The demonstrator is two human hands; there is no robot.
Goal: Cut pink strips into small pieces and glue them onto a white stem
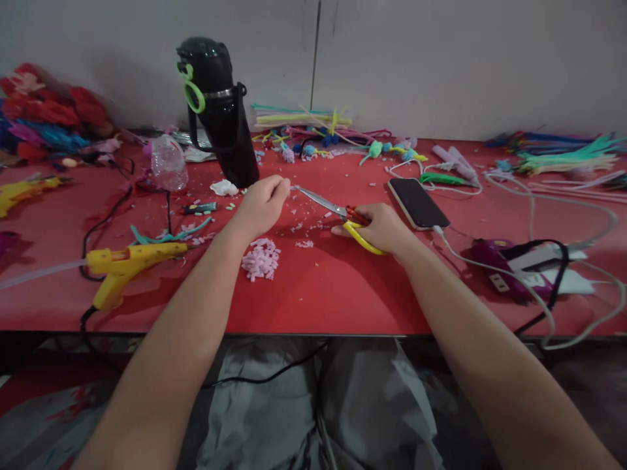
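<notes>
My right hand (381, 227) grips the yellow-handled scissors (337, 212), whose metal blades point left toward my left hand. My left hand (262, 203) is closed in a pinch right at the blade tips, and what it pinches is too small to make out. Below it on the red table (313, 294) lies a small heap of pink cut pieces (261, 258), with more bits scattered around the blades.
A yellow glue gun (125, 264) lies at the left with its cord. A black bottle (218, 108) stands behind my left hand. A phone (418, 202) on a cable lies right of the scissors. Pipe cleaners (568, 156), cables and a power strip (519, 271) crowd the right side.
</notes>
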